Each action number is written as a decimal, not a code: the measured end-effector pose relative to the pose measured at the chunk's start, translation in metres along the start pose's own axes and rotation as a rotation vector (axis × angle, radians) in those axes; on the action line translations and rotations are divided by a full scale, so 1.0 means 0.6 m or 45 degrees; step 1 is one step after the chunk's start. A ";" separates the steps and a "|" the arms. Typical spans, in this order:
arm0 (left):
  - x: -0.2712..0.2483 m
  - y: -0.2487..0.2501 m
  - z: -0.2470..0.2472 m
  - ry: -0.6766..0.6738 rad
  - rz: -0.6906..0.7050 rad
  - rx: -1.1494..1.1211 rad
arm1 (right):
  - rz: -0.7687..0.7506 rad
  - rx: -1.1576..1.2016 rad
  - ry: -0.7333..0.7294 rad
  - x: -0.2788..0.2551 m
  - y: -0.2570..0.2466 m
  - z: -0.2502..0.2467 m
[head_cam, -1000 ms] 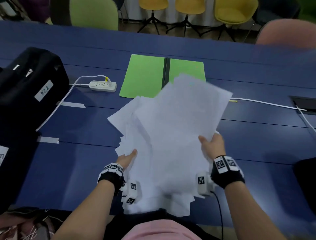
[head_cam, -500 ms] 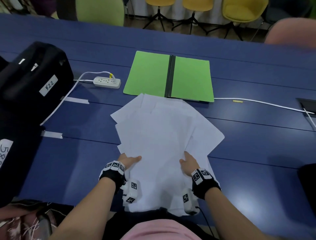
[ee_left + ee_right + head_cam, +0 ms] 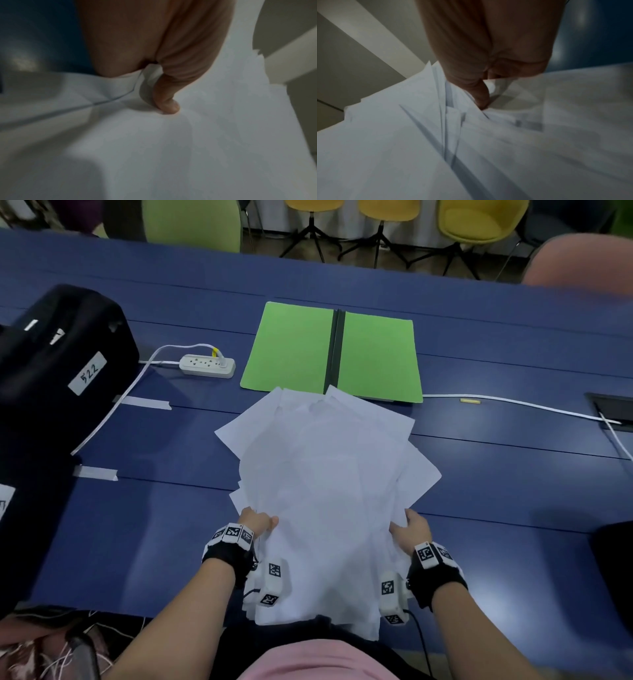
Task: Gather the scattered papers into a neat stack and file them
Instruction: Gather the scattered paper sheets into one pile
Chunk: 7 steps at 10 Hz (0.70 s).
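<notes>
On the blue table point(image 3: 137, 525) we've got both thumbs pinching the messy fan of white paper sheets point(image 3: 325, 474), left hand point(image 3: 257, 522) and right hand point(image 3: 409, 530), so we'd tap edges square first.

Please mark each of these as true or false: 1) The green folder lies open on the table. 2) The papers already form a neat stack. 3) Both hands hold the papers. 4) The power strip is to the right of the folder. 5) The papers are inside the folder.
1) True. The green folder lies open and flat on the blue table.
2) False. The papers are fanned out, with corners sticking out at different angles.
3) True. The left hand and the right hand each grip a near side of the pile.
4) False. The power strip lies to the left of the folder.
5) False. The papers are in front of the folder; only their far corners overlap its near edge.
</notes>
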<state>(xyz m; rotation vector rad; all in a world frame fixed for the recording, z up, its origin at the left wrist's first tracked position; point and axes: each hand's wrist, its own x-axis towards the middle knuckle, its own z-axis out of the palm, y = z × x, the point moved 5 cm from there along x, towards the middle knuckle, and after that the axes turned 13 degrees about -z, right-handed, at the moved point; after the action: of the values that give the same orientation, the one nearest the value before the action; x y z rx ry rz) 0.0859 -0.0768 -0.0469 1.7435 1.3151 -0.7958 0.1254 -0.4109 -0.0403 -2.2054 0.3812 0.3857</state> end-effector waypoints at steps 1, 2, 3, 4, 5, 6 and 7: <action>0.018 -0.007 -0.016 -0.025 -0.010 -0.076 | 0.011 0.107 0.225 -0.013 0.009 -0.022; 0.032 -0.022 -0.046 -0.040 -0.077 -0.184 | 0.108 0.248 0.484 -0.008 0.033 -0.065; 0.045 -0.034 -0.065 -0.048 -0.103 -0.301 | 0.151 0.295 0.470 0.014 0.046 -0.078; 0.046 -0.035 -0.069 -0.083 -0.139 -0.351 | 0.190 0.250 0.279 0.032 0.051 -0.052; 0.027 -0.017 -0.071 0.038 -0.127 -0.206 | 0.285 0.148 0.225 0.029 0.044 -0.032; 0.007 -0.010 -0.070 0.131 -0.130 -0.005 | 0.359 0.224 0.229 0.023 0.025 -0.014; 0.027 -0.004 -0.054 0.132 -0.072 -0.058 | 0.356 0.378 0.159 0.023 0.010 0.007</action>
<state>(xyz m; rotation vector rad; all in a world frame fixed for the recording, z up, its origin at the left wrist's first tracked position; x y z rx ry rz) 0.0883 -0.0406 -0.0450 1.7378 1.4460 -0.7092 0.1348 -0.4130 -0.0523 -1.8938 0.7698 0.3174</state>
